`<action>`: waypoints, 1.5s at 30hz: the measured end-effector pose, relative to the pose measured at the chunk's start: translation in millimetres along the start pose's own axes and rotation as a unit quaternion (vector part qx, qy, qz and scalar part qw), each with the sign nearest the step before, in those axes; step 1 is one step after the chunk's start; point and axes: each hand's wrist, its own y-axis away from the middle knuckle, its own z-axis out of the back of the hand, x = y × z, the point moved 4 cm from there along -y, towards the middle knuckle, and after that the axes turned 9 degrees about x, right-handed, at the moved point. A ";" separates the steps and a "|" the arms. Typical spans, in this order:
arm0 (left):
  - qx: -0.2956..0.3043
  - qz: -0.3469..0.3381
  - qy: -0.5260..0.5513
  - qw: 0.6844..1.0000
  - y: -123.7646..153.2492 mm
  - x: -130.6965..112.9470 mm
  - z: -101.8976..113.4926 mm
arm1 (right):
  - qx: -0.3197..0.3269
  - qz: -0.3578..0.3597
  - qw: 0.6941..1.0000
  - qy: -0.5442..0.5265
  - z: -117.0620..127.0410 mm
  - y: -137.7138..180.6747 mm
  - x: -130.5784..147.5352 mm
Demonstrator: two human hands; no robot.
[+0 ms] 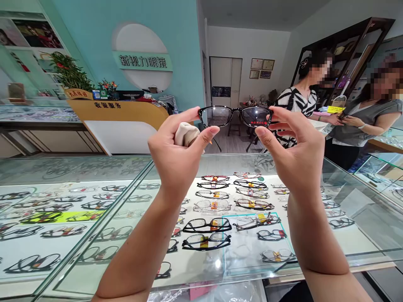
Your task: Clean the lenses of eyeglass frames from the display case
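A pair of black-framed eyeglasses (235, 110) is held up level in front of me, above a glass display case. Red lettering shows on the right lens, and the temples point away from me. My left hand (179, 142) pinches the left rim between thumb and forefinger. Tucked in that same hand is a crumpled pale cloth (185, 133). At the right rim, my right hand (294, 134) grips the frame with thumb and fingers. Under my arms, a pair of black glasses (206, 242) lies among several others in the case.
The glass display case (220, 274) spans the front, with more glasses on both sides. Beyond it stands a yellow and white counter (122, 130) with a plant (67, 69). Two people are at the right, one in a patterned top (296, 100), the other in a grey top (355, 121).
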 end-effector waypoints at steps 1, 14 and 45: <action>0.003 0.002 0.006 1.000 0.1 0.8 -0.3 | -0.003 0.002 1.000 0.001 -0.1 0.3 0.8; 0.015 0.013 0.017 1.000 -2.0 1.2 -3.7 | -0.010 -0.010 1.000 -0.003 -0.7 1.9 3.5; 0.003 -0.036 -0.017 0.999 -1.5 -9.0 -0.9 | 0.055 -0.039 0.998 0.009 -4.5 -1.3 -11.2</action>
